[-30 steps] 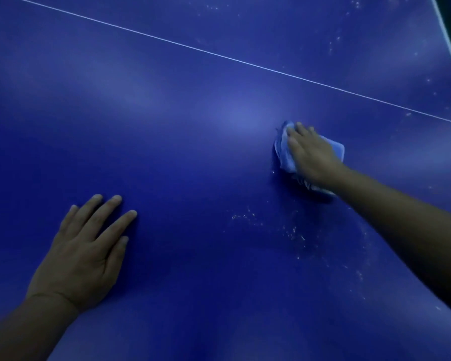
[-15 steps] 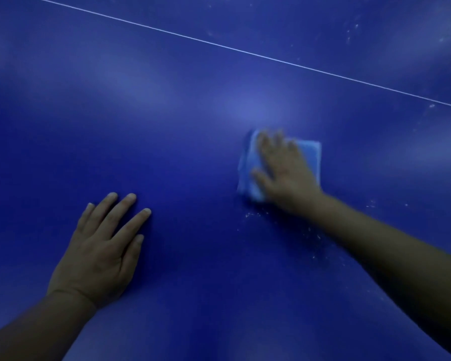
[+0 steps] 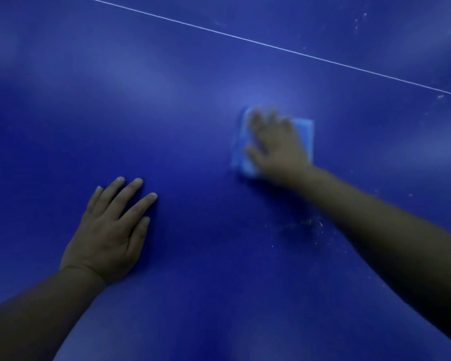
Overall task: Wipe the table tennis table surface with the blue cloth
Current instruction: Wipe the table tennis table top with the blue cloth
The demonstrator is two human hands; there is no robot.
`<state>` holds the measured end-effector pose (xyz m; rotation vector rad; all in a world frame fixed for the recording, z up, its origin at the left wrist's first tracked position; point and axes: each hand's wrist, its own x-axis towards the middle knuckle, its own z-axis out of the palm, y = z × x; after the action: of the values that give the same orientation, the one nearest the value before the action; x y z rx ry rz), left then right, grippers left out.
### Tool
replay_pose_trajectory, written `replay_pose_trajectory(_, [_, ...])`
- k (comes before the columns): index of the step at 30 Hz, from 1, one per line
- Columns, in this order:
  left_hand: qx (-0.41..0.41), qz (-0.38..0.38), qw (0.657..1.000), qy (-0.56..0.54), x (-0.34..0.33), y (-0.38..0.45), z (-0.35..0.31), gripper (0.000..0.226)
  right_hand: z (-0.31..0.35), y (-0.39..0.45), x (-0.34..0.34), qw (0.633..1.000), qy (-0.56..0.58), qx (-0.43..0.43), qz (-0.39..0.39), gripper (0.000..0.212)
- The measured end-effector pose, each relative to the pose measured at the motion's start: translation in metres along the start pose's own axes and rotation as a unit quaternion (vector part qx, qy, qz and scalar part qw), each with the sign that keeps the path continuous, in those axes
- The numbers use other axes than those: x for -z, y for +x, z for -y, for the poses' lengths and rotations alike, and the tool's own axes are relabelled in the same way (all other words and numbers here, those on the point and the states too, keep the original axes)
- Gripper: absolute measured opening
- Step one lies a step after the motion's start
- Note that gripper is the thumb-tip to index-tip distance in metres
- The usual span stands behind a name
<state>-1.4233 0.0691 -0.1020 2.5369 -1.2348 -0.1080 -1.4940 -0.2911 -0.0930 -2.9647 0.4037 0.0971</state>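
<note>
Our right hand (image 3: 277, 147) presses the folded blue cloth (image 3: 306, 134) flat mid-tabletop (image 3: 193, 126), short of the white line (image 3: 271, 46); grip blurred, cannot tell. Left hand (image 3: 110, 230) braces, fingers spread. Sweep next through the white specks (image 3: 307, 225), keeping the palm down evenly.

Two hands are seen: one left hand (image 3: 107, 235) and one right hand (image 3: 277, 147). One blue cloth (image 3: 306, 134) is counted, on one table tennis table (image 3: 193, 126). One white line (image 3: 271, 46) is marked across it. One patch of pale specks (image 3: 307, 225) is visible.
</note>
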Motion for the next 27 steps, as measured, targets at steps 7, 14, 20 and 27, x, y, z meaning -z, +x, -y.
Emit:
replay_pose_trajectory(7, [0.002, 0.002, 1.0, 0.001, 0.0, 0.002, -0.001, 0.051, 0.0, -0.12, -0.01, 0.974, -0.049, 0.219, 0.045, 0.07])
replay_pose_trajectory(14, [0.001, 0.005, 1.0, 0.016, -0.001, 0.002, -0.001, 0.053, -0.091, -0.084, 0.008, 0.965, -0.039, -0.256, -0.045, 0.081])
replay_pose_trajectory(20, [0.015, 0.016, 0.998, 0.051, 0.0, -0.001, -0.006, 0.059, 0.05, -0.239, -0.025, 0.989, -0.007, 0.143, 0.019, 0.064])
replay_pose_trajectory(27, [0.046, 0.046, 0.996, 0.063, 0.011, -0.024, -0.022, 0.066, -0.076, -0.177, 0.002, 0.965, -0.021, -0.259, -0.03, 0.069])
